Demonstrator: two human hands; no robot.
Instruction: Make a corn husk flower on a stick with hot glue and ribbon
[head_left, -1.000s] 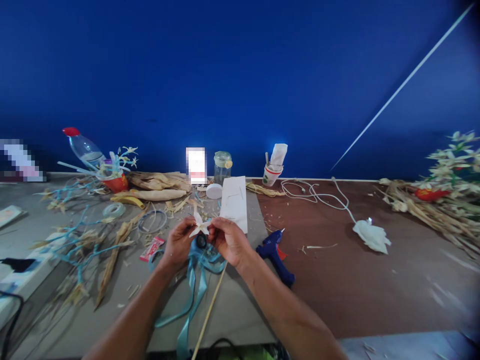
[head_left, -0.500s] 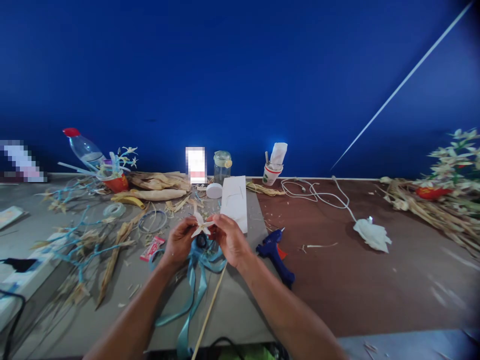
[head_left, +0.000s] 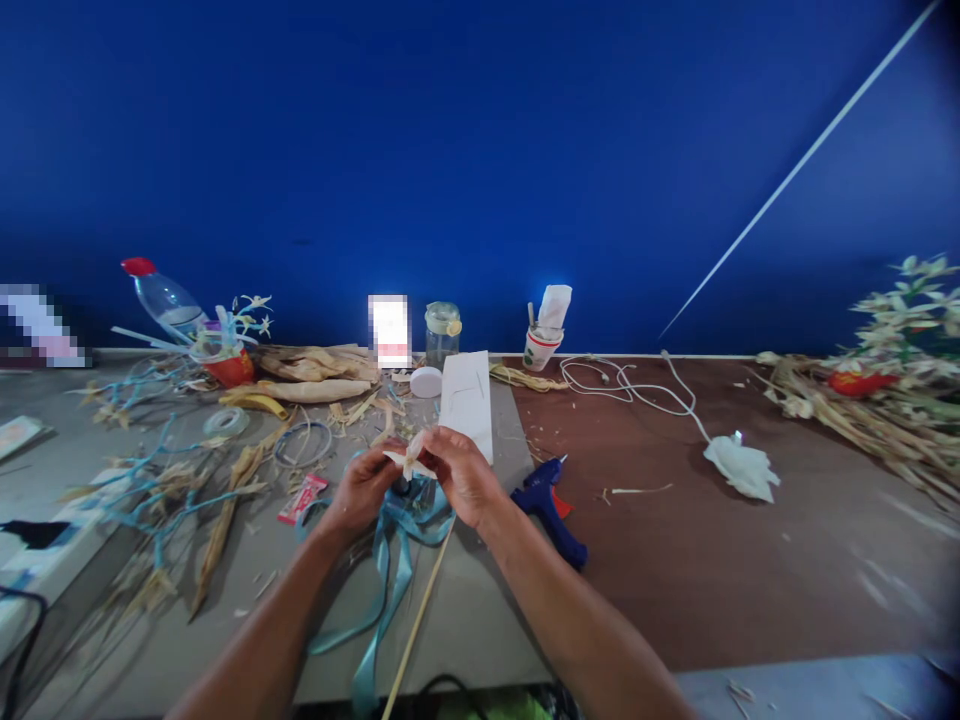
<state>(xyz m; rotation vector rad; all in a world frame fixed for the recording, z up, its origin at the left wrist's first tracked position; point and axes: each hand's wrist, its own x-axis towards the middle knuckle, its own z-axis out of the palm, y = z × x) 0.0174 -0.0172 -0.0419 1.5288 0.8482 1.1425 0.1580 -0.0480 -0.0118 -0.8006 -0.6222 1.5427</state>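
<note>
A small cream-white flower with pointed petals point(head_left: 412, 460) is held between my two hands above the table. My left hand point(head_left: 363, 488) pinches it from the left side. From the right, the fingers of my right hand point(head_left: 461, 474) are closed on a petal. Under the hands lies a heap of light blue ribbon point(head_left: 401, 530), its long tails trailing to the table's front edge. A thin pale stick point(head_left: 420, 625) runs from beneath the ribbon towards me.
A blue glue gun point(head_left: 550, 512) lies right of my hands. Blue-wrapped branches point(head_left: 161, 500), dried husks point(head_left: 315, 375) and a tape roll point(head_left: 225, 422) spread over the left. At the back stand a jar point(head_left: 442, 335) and a paper cup point(head_left: 541, 348); a white cable point(head_left: 630, 385) lies right.
The flower has been turned in my fingers, so its petals now point differently. My right fingers have shifted over its upper petal. The view has moved very slightly.
</note>
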